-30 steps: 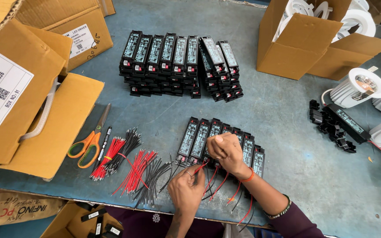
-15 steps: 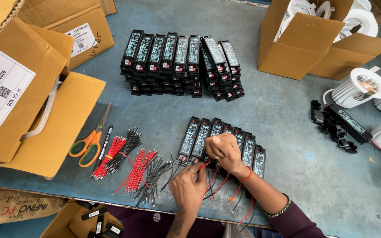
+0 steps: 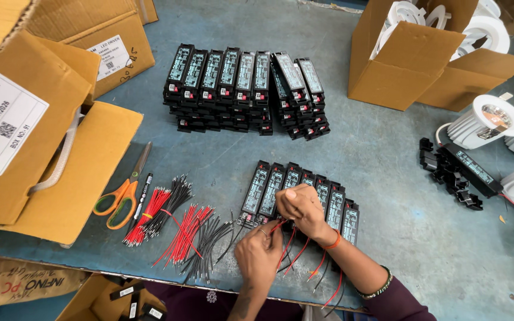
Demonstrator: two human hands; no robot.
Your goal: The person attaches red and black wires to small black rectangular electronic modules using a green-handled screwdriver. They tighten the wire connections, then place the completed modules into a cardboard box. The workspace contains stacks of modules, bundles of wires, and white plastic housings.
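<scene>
Red wire (image 3: 279,226) pinched by both hands (image 3: 281,229) beside driver row (image 3: 269,187); scissors (image 3: 121,196) left.

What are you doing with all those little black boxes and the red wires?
A person sits at a blue-grey table with a row of flat black boxes lying side by side. The right hand rests on one box in the row, and the left hand pinches a red wire at that box's near end. Several boxes already have red and black wires hanging toward the table edge. Loose red and black wires, orange scissors and a stack of more black boxes lie nearby.
</scene>
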